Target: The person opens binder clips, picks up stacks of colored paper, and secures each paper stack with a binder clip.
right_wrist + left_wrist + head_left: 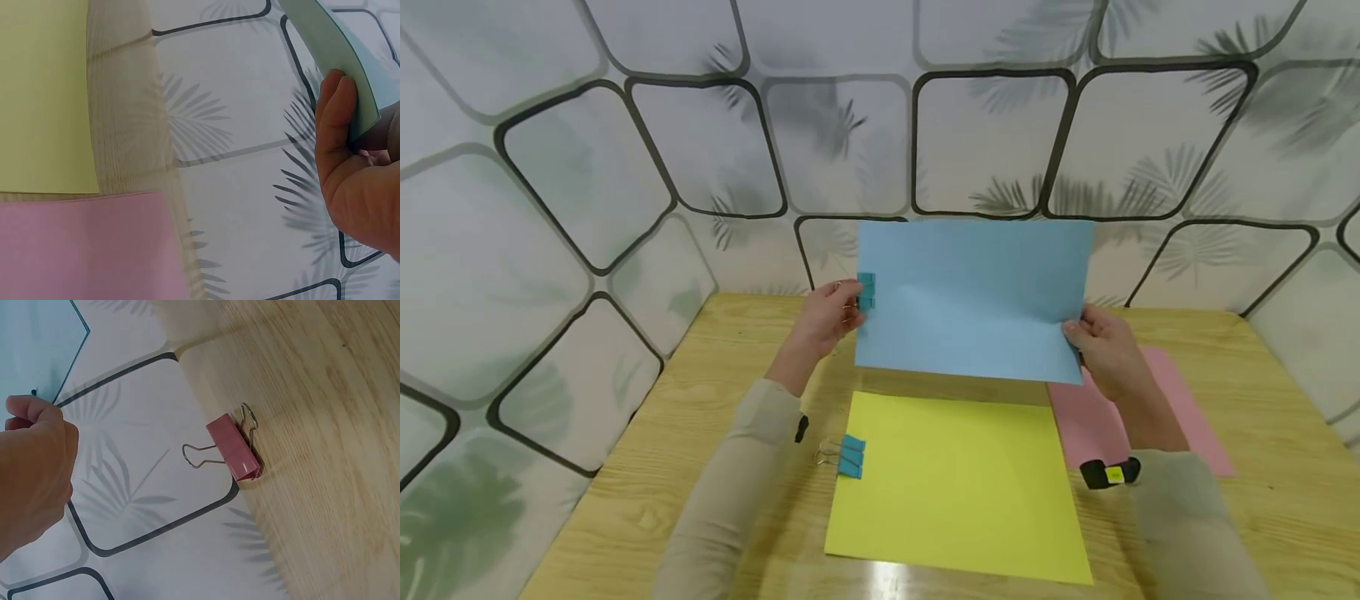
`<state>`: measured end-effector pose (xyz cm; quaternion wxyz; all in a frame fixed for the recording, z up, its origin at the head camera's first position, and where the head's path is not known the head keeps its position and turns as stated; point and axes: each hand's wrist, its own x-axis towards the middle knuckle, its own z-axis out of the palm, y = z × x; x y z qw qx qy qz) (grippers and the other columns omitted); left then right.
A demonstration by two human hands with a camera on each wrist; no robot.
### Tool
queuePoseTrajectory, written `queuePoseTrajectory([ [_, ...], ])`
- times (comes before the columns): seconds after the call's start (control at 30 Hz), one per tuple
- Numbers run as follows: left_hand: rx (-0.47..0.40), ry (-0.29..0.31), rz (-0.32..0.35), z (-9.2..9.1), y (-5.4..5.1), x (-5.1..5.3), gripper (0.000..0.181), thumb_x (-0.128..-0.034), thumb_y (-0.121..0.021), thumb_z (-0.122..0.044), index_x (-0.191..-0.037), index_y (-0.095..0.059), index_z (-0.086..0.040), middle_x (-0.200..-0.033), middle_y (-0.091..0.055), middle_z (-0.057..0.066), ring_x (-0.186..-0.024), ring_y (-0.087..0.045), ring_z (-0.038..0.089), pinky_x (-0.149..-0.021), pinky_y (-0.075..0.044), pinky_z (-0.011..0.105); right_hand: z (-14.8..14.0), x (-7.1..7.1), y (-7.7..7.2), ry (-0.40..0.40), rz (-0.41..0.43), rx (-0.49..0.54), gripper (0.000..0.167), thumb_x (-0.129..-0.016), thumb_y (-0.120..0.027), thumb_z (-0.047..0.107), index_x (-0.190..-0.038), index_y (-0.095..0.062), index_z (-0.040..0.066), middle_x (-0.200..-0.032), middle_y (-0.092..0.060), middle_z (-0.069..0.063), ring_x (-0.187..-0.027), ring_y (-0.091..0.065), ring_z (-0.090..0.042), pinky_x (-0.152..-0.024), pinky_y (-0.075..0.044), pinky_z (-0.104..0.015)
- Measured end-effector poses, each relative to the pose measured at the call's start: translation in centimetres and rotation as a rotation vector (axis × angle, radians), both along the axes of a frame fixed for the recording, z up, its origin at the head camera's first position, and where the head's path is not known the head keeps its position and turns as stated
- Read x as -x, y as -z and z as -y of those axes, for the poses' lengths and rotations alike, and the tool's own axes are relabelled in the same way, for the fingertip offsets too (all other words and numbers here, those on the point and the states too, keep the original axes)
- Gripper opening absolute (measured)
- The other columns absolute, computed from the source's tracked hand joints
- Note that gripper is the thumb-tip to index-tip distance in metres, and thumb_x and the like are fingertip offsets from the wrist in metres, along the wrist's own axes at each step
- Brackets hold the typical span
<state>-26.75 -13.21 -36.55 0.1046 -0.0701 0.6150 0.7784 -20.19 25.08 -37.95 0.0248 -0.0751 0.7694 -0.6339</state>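
Observation:
Raised above the table, a blue paper stack (973,292) is tilted up and slightly bowed at its lower right. A teal binder clip (867,292) sits on its left edge, and my left hand (827,317) pinches that clip by its wire handles. At the opposite edge my right hand (1108,346) grips the lower right corner, thumb in front and fingers behind, as the paper (334,56) in the right wrist view shows. Below lies yellow paper (958,492) with another blue binder clip (852,456) on its left edge.
Pink paper (1183,408) lies to the right, partly under my right forearm. In the left wrist view a pink binder clip (233,447) rests on the wooden table (325,462) near its back edge. A patterned wall (992,142) stands behind the table.

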Motion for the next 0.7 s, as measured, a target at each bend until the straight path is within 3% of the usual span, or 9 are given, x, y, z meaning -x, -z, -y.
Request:
queuePoseTrajectory([
  [0.13,0.116,0.001,-0.019,0.1,0.4,0.3,0.042,-0.1005,-0.059,-0.024,-0.135,-0.048,-0.001,-0.082,-0.045,0.003,-0.067,-0.044,0.012,-0.067,-0.049,0.022,0.0,0.5,0.4,-0.006,0.012,0.002,0.057,-0.108,-0.038,0.017,-0.150,-0.017,-0.017,-0.127,-0.053,-0.017,-0.093,-0.062,0.004,-0.078,-0.054,-0.019],
  [0.3,0.258,0.014,-0.019,0.4,0.9,0.5,0.051,-0.0991,-0.060,-0.032,-0.140,-0.044,-0.004,-0.085,-0.043,0.007,-0.073,-0.044,0.020,-0.088,-0.050,0.040,-0.2,1.5,1.4,-0.031,0.063,-0.031,0.056,-0.109,-0.035,0.018,-0.150,-0.017,-0.016,-0.133,-0.049,-0.026,-0.092,-0.063,0.003,-0.078,-0.055,-0.022],
  [0.37,0.283,0.022,-0.015,0.4,1.1,0.5,0.056,-0.0990,-0.060,-0.032,-0.143,-0.041,-0.004,-0.094,-0.046,0.011,-0.079,-0.045,0.024,-0.098,-0.047,0.048,-0.3,1.7,1.7,-0.030,0.093,-0.056,0.055,-0.109,-0.033,0.019,-0.150,-0.018,-0.015,-0.139,-0.041,-0.034,-0.091,-0.062,0.003,-0.078,-0.055,-0.022],
  [0.43,0.307,0.030,-0.012,0.3,1.4,0.6,0.059,-0.0992,-0.060,-0.033,-0.146,-0.039,-0.003,-0.109,-0.047,0.013,-0.086,-0.046,0.026,-0.103,-0.044,0.051,-0.2,1.8,2.0,-0.021,0.115,-0.075,0.054,-0.109,-0.033,0.018,-0.150,-0.019,-0.015,-0.138,-0.042,-0.033,-0.090,-0.062,0.003,-0.078,-0.055,-0.023],
  [0.57,0.345,0.047,0.002,0.3,1.9,0.9,0.062,-0.1004,-0.058,-0.031,-0.149,-0.033,-0.002,-0.134,-0.043,0.015,-0.102,-0.048,0.029,-0.105,-0.044,0.050,0.0,2.1,2.5,-0.007,0.155,-0.108,0.053,-0.109,-0.032,0.017,-0.150,-0.020,-0.016,-0.141,-0.039,-0.038,-0.091,-0.062,-0.001,-0.078,-0.055,-0.024],
  [0.7,0.387,0.051,0.009,0.3,2.4,1.3,0.065,-0.1009,-0.057,-0.029,-0.151,-0.028,0.000,-0.142,-0.039,0.018,-0.115,-0.047,0.037,-0.104,-0.045,0.049,0.1,2.6,3.3,-0.010,0.196,-0.118,0.055,-0.109,-0.033,0.019,-0.151,-0.017,-0.014,-0.144,-0.037,-0.037,-0.097,-0.061,-0.008,-0.078,-0.055,-0.026],
])
